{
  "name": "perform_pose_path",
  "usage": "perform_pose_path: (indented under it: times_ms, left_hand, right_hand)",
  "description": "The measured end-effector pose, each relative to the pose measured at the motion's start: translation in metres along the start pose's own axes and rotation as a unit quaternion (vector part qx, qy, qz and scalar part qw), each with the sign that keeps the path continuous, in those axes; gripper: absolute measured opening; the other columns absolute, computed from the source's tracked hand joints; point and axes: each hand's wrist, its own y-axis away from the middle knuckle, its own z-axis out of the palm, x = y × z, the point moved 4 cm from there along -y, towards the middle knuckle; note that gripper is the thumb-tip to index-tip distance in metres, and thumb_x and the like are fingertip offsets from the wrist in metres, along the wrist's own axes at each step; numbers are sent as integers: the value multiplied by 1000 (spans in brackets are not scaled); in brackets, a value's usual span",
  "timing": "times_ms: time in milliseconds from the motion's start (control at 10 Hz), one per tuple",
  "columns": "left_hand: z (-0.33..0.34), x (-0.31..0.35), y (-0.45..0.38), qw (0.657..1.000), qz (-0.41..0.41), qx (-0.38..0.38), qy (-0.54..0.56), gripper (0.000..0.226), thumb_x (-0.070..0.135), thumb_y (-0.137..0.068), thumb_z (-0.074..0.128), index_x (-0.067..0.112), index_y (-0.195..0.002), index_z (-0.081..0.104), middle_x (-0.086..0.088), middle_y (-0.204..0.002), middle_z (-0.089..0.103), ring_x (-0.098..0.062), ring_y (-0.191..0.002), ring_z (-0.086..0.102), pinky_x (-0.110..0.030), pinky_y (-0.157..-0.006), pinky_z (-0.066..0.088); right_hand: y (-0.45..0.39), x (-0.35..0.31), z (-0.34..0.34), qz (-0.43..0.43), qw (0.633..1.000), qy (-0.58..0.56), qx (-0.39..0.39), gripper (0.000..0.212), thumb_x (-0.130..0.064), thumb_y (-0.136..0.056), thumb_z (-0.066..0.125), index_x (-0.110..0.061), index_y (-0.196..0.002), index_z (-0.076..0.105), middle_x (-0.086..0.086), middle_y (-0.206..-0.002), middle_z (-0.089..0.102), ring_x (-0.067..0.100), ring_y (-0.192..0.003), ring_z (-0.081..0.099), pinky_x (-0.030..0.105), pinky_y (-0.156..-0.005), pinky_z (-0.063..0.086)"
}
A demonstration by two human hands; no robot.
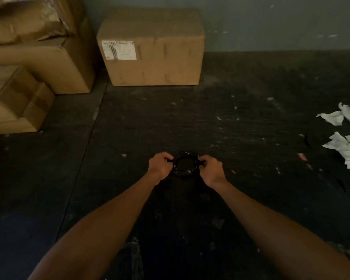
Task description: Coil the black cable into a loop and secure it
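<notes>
The black cable [186, 172] is wound into a small round coil of several turns, held just above the dark floor in the middle of the view. My left hand [160, 163] grips the coil's left side with its fingers closed. My right hand [210, 166] grips the right side, pinching a short dark piece that sticks out there. Whether that piece is a tie or the cable's end is too dark to tell. Both forearms reach in from the bottom edge.
A labelled cardboard box [152, 51] stands against the far wall. More stacked cardboard boxes [28, 63] fill the left side. Torn white paper scraps [346, 136] lie on the dark, scuffed floor [230, 122] at the right edge.
</notes>
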Motion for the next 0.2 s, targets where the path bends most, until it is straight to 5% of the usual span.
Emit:
perform_pose_path:
  times_ms: [100,200]
  left_hand:
    - [0,2,9,1000,13,7,-3,45,10,-94,57,19,-137,47,-7,-111,61,-15,-80,64,-21,-56,48]
    - [-2,0,24,1000,15,18,-9,53,14,-94,58,19,-143,39,-14,-128,55,-23,-98,63,-29,-72,53]
  right_hand:
    - [7,-4,1,0,1000,-12,-6,52,-8,-94,54,-22,-142,40,12,-125,61,18,-94,65,36,-80,58]
    - [26,2,4,19,999,-38,3,65,-13,-92,57,-28,-147,25,11,-128,57,24,-105,63,44,-88,56]
